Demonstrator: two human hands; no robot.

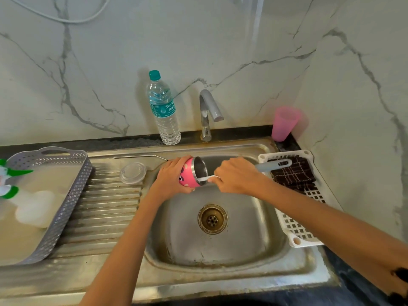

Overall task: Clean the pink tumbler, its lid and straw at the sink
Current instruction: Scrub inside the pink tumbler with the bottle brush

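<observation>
My left hand [171, 176] grips the pink tumbler [189, 176], which lies on its side over the sink basin [198, 246] with its steel mouth facing right. My right hand [237, 175] holds a grey-handled bottle brush [272, 165]; its stem enters the tumbler's mouth and the brush head is hidden inside. The clear lid [133, 172] lies flat on the ribbed drainboard, left of the tumbler. The metal straw [139, 157] lies along the back of the drainboard, its bent end near my left hand.
The tap [208, 111] stands behind the basin, no water running. A water bottle [163, 109] is to its left, a pink plastic cup [284, 123] at the right corner. A white rack [295, 226] with a dark cloth sits right; a grey basket [61, 204] left.
</observation>
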